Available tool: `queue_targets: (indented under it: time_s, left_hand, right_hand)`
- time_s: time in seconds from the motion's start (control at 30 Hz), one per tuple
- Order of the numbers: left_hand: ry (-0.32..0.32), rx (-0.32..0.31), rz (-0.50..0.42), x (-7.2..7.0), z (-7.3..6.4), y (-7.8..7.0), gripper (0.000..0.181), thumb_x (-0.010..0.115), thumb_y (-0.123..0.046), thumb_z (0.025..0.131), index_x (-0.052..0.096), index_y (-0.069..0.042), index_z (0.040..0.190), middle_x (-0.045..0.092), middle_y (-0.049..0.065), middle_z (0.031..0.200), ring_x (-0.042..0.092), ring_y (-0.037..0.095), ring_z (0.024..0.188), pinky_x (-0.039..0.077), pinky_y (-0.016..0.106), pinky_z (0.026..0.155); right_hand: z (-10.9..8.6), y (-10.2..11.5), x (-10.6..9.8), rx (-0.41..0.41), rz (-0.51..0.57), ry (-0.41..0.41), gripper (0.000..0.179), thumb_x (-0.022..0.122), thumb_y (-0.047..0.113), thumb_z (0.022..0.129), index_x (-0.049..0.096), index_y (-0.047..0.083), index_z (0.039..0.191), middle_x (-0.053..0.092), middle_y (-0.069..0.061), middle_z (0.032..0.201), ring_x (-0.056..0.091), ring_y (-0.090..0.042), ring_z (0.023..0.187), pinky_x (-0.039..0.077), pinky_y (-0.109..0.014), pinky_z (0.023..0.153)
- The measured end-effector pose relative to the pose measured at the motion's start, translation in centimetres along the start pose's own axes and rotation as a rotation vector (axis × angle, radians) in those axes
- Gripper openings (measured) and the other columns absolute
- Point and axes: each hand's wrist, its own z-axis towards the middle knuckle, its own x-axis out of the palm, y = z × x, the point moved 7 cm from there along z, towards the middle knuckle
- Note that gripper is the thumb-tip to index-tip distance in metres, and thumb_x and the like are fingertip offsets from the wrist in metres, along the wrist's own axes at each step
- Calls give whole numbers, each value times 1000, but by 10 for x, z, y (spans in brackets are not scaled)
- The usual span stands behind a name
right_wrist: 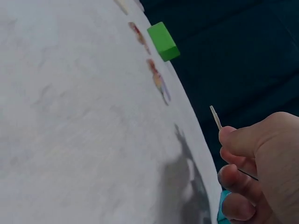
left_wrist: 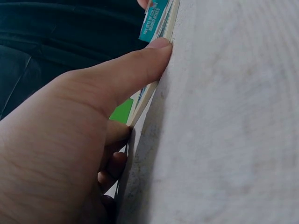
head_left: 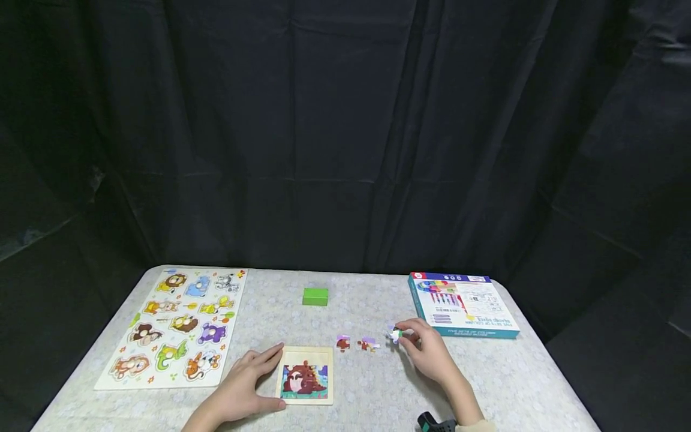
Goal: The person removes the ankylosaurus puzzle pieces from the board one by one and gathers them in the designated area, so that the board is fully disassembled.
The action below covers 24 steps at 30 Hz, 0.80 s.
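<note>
A small square wooden puzzle tray [head_left: 332, 378] lies near the front of the table, its picture a brown creature with a row of yellow spikes along its back. Along the tray's left side, my left hand [head_left: 245, 384] holds it, thumb at the lower corner and fingers at the upper one. In the left wrist view the thumb [left_wrist: 145, 63] presses against the tray's edge. Between thumb and fingertips, my right hand [head_left: 429, 354] pinches a puzzle piece [right_wrist: 215, 117], raised off the table. Two loose puzzle pieces, one brown and purple [head_left: 343, 343], another similar [head_left: 368, 344], lie between the hands.
A green block [head_left: 315, 296] sits behind the tray. At the left lies a white animal puzzle board [head_left: 183, 324]; a flat boxed set [head_left: 464, 306] lies at the back right, just beyond my right hand. Black cloth [head_left: 345, 150] hangs behind the table.
</note>
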Motion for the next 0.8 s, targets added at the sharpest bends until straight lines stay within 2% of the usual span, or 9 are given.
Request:
queue_targets:
  time_s: [0.2, 0.33, 0.53, 0.8]
  left_hand:
    - [-3, 4, 5, 1, -1, 1, 103, 92, -55, 72, 53, -9, 156, 48, 1, 165, 43, 1, 105, 42, 37, 99]
    - [-5, 3, 1, 0, 0, 0, 104, 92, -56, 72, 53, -10, 157, 48, 1, 165, 42, 1, 104, 42, 37, 98]
    - [-19, 8, 16, -2, 1, -1, 103, 93, -55, 72, 54, -10, 156, 48, -1, 165, 43, 3, 106, 43, 39, 99]
    - [-24, 16, 22, -2, -1, -3, 103, 93, -55, 72, 54, -9, 156, 49, 0, 164, 43, 2, 106, 43, 39, 100]
  right_hand:
    - [-6, -11, 9, 36, -1, 12, 24, 76, 5, 96, 77, 14, 119, 71, -1, 119, 58, -9, 86, 51, -27, 77]
    - [-9, -12, 14, 2, -7, -10, 23, 78, 5, 95, 77, 13, 116, 71, 1, 114, 53, -6, 77, 47, -25, 71]
    - [-11, -9, 19, -48, -40, -35, 24, 79, 7, 94, 78, 13, 118, 71, 2, 115, 45, -4, 66, 41, -25, 64]
    - [-12, -12, 23, -13, -61, -35, 25, 78, 7, 95, 77, 13, 120, 70, 1, 118, 45, -5, 66, 41, -24, 64]
